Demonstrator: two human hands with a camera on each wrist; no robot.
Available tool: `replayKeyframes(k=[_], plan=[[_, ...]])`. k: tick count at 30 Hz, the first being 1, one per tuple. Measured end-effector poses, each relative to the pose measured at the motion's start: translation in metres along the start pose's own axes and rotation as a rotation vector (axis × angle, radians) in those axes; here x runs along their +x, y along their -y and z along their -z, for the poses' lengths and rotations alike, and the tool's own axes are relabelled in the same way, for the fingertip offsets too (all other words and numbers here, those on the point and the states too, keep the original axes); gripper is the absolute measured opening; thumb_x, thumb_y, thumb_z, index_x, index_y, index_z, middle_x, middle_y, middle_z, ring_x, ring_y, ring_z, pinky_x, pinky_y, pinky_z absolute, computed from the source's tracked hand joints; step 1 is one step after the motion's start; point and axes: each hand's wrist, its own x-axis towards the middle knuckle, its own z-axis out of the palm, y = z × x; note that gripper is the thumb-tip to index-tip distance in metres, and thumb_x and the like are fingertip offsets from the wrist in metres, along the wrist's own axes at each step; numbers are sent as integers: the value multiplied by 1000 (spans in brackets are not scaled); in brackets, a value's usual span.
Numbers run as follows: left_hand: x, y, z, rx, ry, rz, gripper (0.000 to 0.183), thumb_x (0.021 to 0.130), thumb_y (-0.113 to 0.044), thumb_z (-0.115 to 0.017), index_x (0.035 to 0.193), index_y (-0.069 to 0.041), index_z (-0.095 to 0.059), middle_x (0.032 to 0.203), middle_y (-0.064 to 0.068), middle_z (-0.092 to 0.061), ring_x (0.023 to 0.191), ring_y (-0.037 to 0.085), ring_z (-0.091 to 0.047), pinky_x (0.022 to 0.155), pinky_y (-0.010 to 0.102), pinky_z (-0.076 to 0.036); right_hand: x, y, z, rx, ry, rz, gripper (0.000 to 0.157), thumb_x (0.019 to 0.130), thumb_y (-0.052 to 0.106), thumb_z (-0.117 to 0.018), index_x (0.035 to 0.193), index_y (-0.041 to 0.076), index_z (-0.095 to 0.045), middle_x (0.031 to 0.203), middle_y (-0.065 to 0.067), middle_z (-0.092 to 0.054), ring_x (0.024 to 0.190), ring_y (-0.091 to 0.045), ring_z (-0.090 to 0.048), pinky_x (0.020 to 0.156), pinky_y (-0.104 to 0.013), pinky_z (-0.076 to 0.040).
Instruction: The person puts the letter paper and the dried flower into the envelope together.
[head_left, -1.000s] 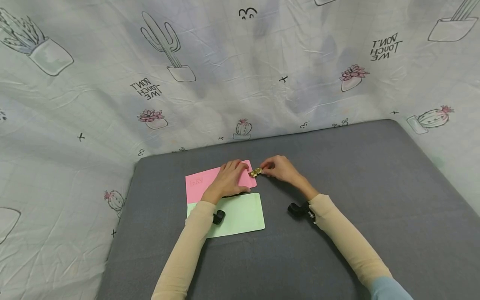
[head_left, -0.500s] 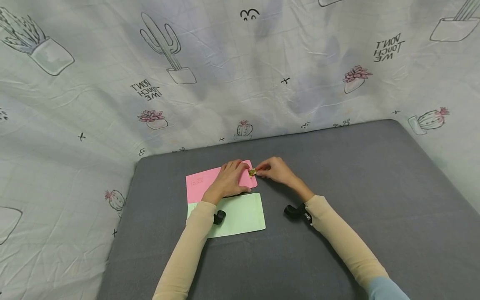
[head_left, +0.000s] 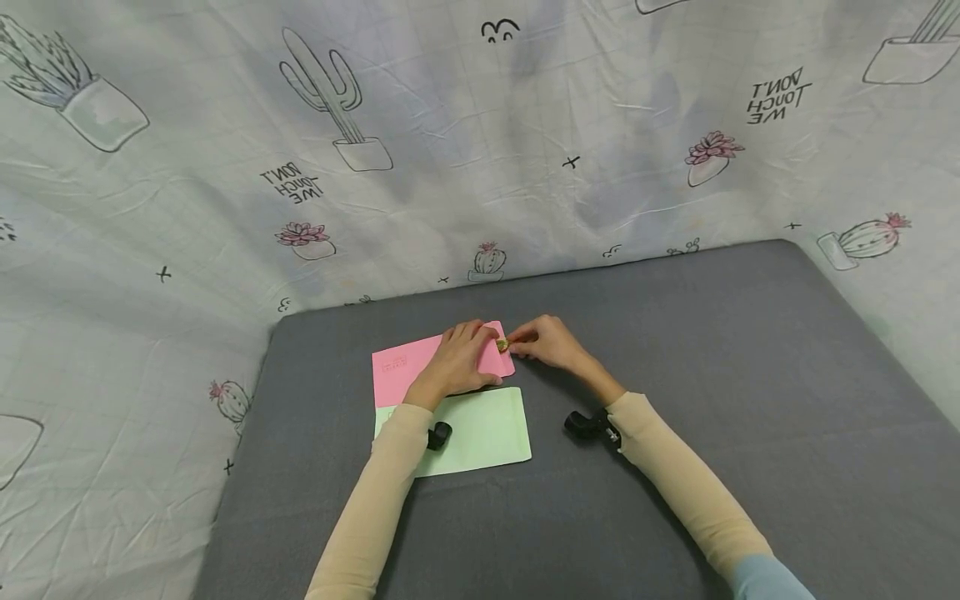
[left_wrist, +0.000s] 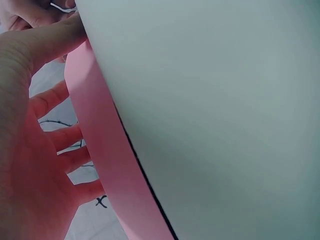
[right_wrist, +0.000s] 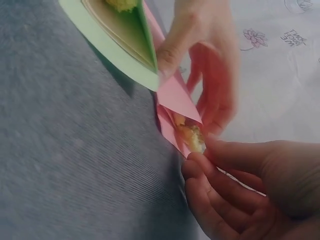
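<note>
A pink envelope [head_left: 401,367] lies on the grey table. My left hand [head_left: 456,358] grips it near its right end, the thumb on the near edge and fingers at the far edge. In the right wrist view the pink mouth bows open, and a crinkled gold-yellow piece [right_wrist: 192,137] lies partly inside it. My right hand [head_left: 553,342] pinches the outer end of this piece between thumb and fingers; the inner part is hidden by the envelope. The piece's exact kind I cannot tell.
A green envelope [head_left: 487,433] lies on the near side of the pink one, partly under my left forearm. Inside its gaping mouth a yellow lump [right_wrist: 122,4] shows in the right wrist view. A patterned curtain [head_left: 420,192] hangs behind the grey table [head_left: 675,350].
My right hand has moved left, and the gold-yellow piece has gone deeper into the pink envelope's mouth. The left hand keeps its grip in the same place.
</note>
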Motion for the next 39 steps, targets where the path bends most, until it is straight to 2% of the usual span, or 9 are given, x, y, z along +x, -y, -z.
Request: replayKeyframes(k=[7, 12, 17, 25, 39], plan=[[-1, -2, -2, 14, -9, 3, 69, 77, -46, -81, 132, -17, -50, 144, 13, -42, 136, 31, -36, 114, 52, -24, -1, -3, 5, -29, -50, -13, 21, 91, 14, -70, 105, -2, -74, 84, -11, -73, 67, -16, -66, 60, -27, -54], [-1, -3, -4, 11, -12, 4, 69, 78, -45, -81, 132, -16, -50, 144, 13, -42, 136, 31, -35, 114, 52, -24, 1, -3, 0, -9, -73, -46, 22, 93, 17, -69, 101, -2, -75, 84, -12, -73, 67, -17, -68, 61, -27, -55], [-1, -3, -5, 9, -14, 12, 69, 78, -45, -81, 132, -17, -49, 144, 13, -42, 137, 31, -34, 114, 52, -23, 2, -4, -5, 19, -70, -59, 17, 91, 10, -70, 100, -3, -75, 86, -14, -73, 68, -17, -69, 62, -27, -56], [-2, -2, -5, 17, -15, 8, 70, 78, -46, -80, 133, -17, -49, 144, 13, -42, 137, 31, -35, 114, 52, -24, 1, -4, -6, 2, -61, -29, 15, 89, 5, -70, 100, -5, -75, 87, -14, -73, 67, -15, -67, 61, -25, -55], [0, 0, -2, 11, -7, 0, 70, 77, -45, -81, 133, -17, -49, 144, 12, -42, 136, 31, -36, 113, 52, -24, 10, 1, -15, -62, -57, -53, 15, 87, 11, -74, 97, 0, -77, 75, -5, -72, 57, -7, -58, 52, -19, -46]])
